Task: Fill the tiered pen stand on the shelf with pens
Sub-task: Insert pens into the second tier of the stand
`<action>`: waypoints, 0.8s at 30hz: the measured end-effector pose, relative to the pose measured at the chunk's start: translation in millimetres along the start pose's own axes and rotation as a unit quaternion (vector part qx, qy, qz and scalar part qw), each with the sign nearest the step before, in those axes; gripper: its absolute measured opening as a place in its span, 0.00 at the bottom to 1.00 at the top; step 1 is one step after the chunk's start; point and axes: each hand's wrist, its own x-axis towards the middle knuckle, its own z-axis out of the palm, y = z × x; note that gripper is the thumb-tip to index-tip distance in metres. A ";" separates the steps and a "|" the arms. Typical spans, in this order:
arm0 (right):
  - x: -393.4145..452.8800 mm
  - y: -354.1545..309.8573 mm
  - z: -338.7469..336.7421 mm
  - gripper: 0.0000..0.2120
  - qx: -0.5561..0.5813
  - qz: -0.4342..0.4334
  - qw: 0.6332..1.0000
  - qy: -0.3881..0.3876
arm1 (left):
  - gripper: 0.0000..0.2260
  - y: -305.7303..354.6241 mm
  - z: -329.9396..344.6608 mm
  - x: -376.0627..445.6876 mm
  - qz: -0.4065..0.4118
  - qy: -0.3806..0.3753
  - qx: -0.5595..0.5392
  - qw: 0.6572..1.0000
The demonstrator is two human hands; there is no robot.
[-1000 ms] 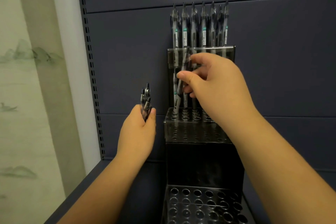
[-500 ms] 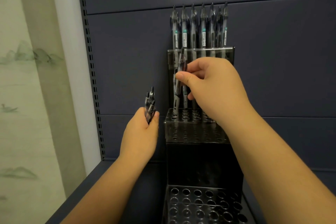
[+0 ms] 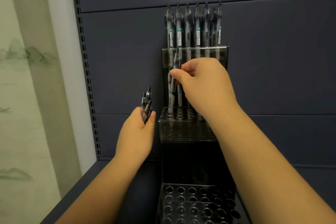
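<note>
A dark, see-through tiered pen stand [image 3: 189, 132] rises against the shelf's back wall. Its top tier holds a row of several upright pens [image 3: 197, 27]. My right hand [image 3: 203, 85] pinches one pen [image 3: 171, 98] between thumb and fingers, its lower tip at a hole on the left of the middle tier. A few pens stand in that tier's back row, partly hidden behind my hand. To the left of the stand, my left hand [image 3: 138, 136] grips a bundle of pens [image 3: 147, 107] upright. The bottom tier [image 3: 196, 203] shows rows of holes with no pens in them.
The stand sits on a dark blue shelf [image 3: 101, 178] with a blue back panel [image 3: 272, 78]. A perforated upright [image 3: 87, 71] runs down the shelf's left side, with a pale wall and a painted hanging beyond it.
My right hand has lowered the pinched pen, bringing its tip down to the middle tier's left hole. The left hand with its bundle has stayed almost still.
</note>
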 end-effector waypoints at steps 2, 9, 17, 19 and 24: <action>0.3 0.4 2.4 0.19 -0.024 -0.003 1.000 -0.004 | 0.11 1.4 -0.4 -0.3 0.000 0.003 0.000 1.000; -3.0 -1.2 5.8 0.18 -0.118 -0.012 0.991 -0.068 | 0.13 3.1 -1.2 0.0 -0.006 0.007 0.003 1.000; -6.7 -4.9 2.9 0.17 -0.126 -0.027 0.984 -0.123 | 0.07 2.0 -1.5 0.1 -0.008 -0.005 0.000 1.000; -5.2 -3.2 0.9 0.17 -0.124 -0.012 0.982 -0.139 | 0.08 1.5 -1.2 0.4 -0.009 -0.005 0.006 1.000; -6.8 -0.5 -4.7 0.16 -0.121 0.000 0.982 -0.144 | 0.09 1.9 -1.1 0.4 -0.007 -0.004 -0.002 1.000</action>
